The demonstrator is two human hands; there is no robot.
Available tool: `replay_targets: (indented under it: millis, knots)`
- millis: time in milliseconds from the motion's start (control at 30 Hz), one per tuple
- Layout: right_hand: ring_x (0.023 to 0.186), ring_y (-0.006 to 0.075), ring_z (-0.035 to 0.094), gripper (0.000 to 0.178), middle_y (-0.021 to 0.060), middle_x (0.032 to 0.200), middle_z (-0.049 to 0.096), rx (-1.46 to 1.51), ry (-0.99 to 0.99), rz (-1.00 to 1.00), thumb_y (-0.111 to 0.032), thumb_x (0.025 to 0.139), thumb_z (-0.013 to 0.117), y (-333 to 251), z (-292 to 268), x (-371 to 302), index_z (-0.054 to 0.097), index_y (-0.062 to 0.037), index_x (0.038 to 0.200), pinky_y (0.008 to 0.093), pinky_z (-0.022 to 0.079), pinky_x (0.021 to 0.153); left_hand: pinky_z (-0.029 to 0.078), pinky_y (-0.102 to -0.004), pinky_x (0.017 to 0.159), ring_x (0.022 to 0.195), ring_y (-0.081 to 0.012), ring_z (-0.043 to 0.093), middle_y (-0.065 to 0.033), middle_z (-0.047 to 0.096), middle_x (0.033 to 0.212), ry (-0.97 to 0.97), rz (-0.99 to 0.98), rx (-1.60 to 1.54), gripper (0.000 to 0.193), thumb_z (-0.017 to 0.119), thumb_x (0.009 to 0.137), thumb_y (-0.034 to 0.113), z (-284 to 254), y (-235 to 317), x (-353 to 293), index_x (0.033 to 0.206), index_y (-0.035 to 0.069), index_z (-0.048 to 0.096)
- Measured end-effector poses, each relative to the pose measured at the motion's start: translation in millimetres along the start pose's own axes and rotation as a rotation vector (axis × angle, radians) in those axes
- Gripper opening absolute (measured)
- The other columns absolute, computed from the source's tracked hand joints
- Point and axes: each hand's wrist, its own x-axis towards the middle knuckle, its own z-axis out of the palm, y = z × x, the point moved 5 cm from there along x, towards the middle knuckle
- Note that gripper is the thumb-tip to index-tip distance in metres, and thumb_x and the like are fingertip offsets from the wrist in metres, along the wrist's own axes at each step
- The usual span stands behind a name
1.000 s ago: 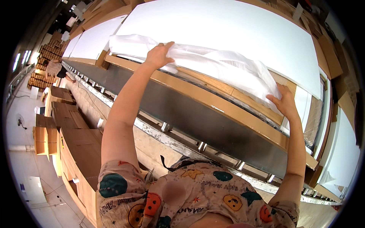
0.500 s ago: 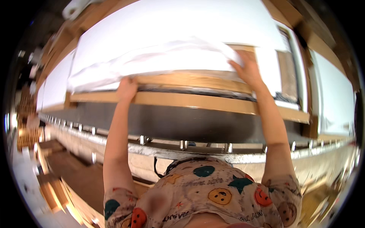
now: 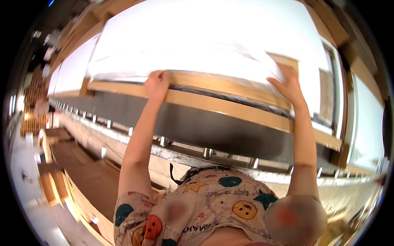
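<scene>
A white sheet [image 3: 184, 53] of thin wrapping lies over a wood-coloured panel [image 3: 213, 82] in a long, shallow cardboard box [image 3: 205, 101]. At the panel's near edge, left of centre, my left hand [image 3: 157, 85] is closed on the sheet's border; its fingertips are hidden. Farther right, my right hand [image 3: 292, 84] has its thumb apart from the fingers, with a folded-back corner of the sheet between them. Bare wood shows beside that fold. Dark edging runs between the panel and the box's near wall.
The box rests on a dark grey surface [image 3: 213, 127] over a roller conveyor, whose metal rail [image 3: 180, 157] passes close to my body. White-topped boxes stand left [image 3: 78, 67] and right [image 3: 365, 119]. Brown boards [image 3: 90, 172] lie at lower left, wooden stacks [image 3: 35, 100] beyond.
The view has turned, shifting the box rightward and tilting it. My left hand is slightly higher over the box's near edge, and the crumpled sheet border lies flatter. My right hand stays at the fold.
</scene>
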Motion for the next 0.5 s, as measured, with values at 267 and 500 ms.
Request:
replay_targets:
  millis: [267, 500]
  knots:
    - [0.100, 0.0345, 0.052, 0.056, 0.0155, 0.106, 0.057, -0.256, 0.010, -0.438, 0.010, 0.059, 0.066, -30.7, -30.4, -27.6, 0.061, -0.0038, 0.114, 0.0429, 0.043, 0.087, 0.037, -0.0457, 0.091, 0.113, -0.0280, 0.049, -0.0089, 0.055, 0.114, 0.277, 0.406, -0.052, 0.036, 0.066, 0.067, 0.002, -73.9, 30.2, -2.9, 0.101, 0.012, 0.065]
    - [0.116, 0.0313, 0.049, 0.051, 0.0112, 0.134, 0.050, 0.035, -0.335, -0.176, 0.013, 0.060, 0.071, -30.7, -25.0, -67.7, 0.067, -0.0069, 0.106, 0.0385, 0.041, 0.101, 0.034, -0.0467, 0.104, 0.117, -0.0313, 0.051, -0.0167, 0.058, 0.123, -0.406, -0.067, 0.304, 0.057, 0.048, 0.083, 0.046, -61.3, -39.9, 14.9, 0.124, 0.008, 0.059]
